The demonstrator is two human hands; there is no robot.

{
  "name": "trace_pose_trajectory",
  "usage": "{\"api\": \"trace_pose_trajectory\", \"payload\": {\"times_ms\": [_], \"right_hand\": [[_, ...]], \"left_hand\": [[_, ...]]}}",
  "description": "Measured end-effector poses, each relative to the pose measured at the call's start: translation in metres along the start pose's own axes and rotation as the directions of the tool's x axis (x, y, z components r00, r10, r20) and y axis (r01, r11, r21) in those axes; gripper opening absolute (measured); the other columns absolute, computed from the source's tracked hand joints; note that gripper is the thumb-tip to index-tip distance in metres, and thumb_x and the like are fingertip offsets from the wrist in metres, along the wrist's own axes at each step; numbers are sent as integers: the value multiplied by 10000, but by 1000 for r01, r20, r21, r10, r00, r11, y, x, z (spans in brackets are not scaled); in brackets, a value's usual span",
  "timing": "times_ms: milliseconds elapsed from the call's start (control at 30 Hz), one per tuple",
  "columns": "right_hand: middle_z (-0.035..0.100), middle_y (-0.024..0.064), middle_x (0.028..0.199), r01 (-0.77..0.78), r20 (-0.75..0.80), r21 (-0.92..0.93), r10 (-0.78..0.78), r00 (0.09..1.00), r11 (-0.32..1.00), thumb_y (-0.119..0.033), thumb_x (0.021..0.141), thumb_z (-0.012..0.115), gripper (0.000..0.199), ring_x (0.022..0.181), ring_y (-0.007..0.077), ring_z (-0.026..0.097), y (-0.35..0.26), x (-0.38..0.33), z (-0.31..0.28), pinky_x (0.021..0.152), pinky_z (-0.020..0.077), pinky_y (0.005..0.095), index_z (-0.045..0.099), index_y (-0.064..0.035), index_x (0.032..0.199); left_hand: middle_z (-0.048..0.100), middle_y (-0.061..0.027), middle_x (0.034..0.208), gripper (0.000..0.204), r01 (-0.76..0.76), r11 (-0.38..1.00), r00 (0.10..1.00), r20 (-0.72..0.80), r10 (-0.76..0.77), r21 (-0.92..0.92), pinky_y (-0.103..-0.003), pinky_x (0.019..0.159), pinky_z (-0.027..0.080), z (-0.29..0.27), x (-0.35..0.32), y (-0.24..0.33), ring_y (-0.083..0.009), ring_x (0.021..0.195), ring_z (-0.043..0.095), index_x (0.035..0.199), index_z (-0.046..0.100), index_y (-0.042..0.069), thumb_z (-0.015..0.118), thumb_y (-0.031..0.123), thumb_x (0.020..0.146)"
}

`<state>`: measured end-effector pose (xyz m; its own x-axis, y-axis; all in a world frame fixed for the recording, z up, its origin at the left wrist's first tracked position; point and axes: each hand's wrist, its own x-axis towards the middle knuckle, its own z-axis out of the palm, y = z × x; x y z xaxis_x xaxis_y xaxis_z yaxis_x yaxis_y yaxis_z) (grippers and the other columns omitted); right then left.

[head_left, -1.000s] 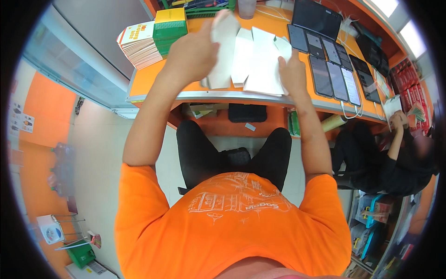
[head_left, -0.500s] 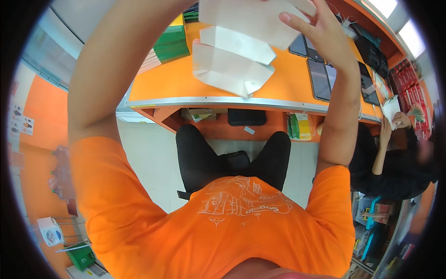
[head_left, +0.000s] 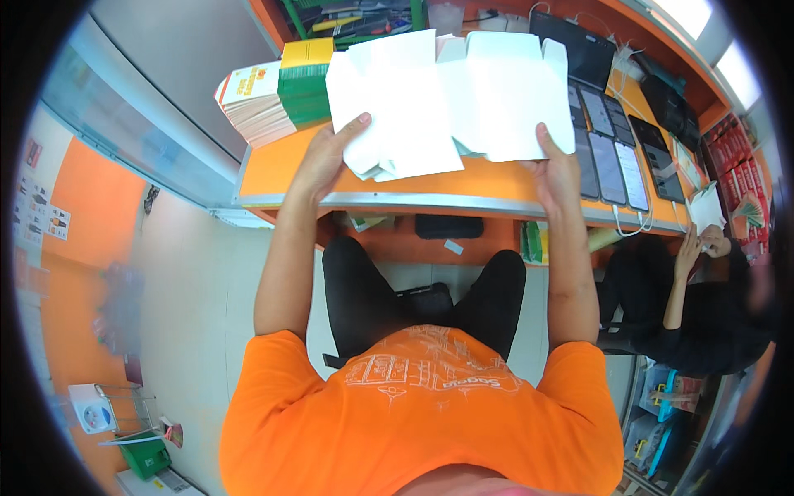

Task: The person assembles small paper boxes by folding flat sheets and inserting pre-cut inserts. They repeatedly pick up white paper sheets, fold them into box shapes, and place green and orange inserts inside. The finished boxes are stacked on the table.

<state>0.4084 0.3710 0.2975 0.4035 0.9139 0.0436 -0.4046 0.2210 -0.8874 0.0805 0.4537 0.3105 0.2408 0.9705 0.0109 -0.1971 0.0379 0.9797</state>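
Left hand (head_left: 327,157) pinches a fanned stack of flat white cartons (head_left: 397,116); right hand (head_left: 556,165) grips another flat carton (head_left: 513,99) above the counter (head_left: 273,169).

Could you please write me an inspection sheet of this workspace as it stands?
Surface: orange desk with a grey front edge, mostly covered.
Job's things: fanned sheaf of white flat cardboard blanks; single white flat cardboard blank.
Clutter: stack of green and yellow booklets; row of dark phones lying flat; dark tablet.
Hands: left hand holds the sheaf, thumb on top; right hand grips the single blank's lower edge.
Cables: white leads hang off the desk edge.
Surroundings: seated person in black to the right; pale floor.
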Motion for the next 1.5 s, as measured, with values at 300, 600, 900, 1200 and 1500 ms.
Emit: {"api": "trace_pose_trajectory", "payload": {"times_ms": [300,600,900,1200,1500], "right_hand": [[697,160,1200,-482,374,-189,516,771,856,-406,1028,566,565,1067,280,719,8,6,-39,785,660,436,526,48,1363],[671,191,1150,-218,151,-703,442,884,677,-208,963,632,526,953,270,714,-1,28,-21,802,618,385,495,117,1353],[708,162,962,192,379,-869,365,850,455,-213,939,581,386,805,197,695,-50,14,58,722,565,314,658,102,1148],[717,203,819,832,530,-543,723,443,-111,-134,909,499,312,660,252,701,-16,3,215,674,598,330,702,101,948],[730,219,857,471,498,-855,601,625,218,-113,904,486,310,666,265,722,-32,5,209,678,617,332,699,109,946]], "left_hand": [[710,-195,1153,493,192,731,960,30,-279,654,-388,934,515,-33,4,-24,-293,1023,694,1248,637,-92,663,288,935],[477,-197,1510,603,-503,7,857,498,136,864,-409,1128,404,7,17,-19,-333,1367,485,1420,534,25,634,409,967],[474,-166,1510,656,-595,64,780,595,-196,801,-412,1124,430,30,35,-35,-325,1379,479,1465,510,45,686,389,935],[699,-130,1148,361,-652,115,748,660,-62,750,-426,903,533,19,32,-34,-296,1102,655,1191,660,102,707,291,887],[653,-141,1214,488,-469,243,824,520,-225,849,-432,967,515,28,30,-38,-321,1139,622,1239,630,152,794,347,824]]}}
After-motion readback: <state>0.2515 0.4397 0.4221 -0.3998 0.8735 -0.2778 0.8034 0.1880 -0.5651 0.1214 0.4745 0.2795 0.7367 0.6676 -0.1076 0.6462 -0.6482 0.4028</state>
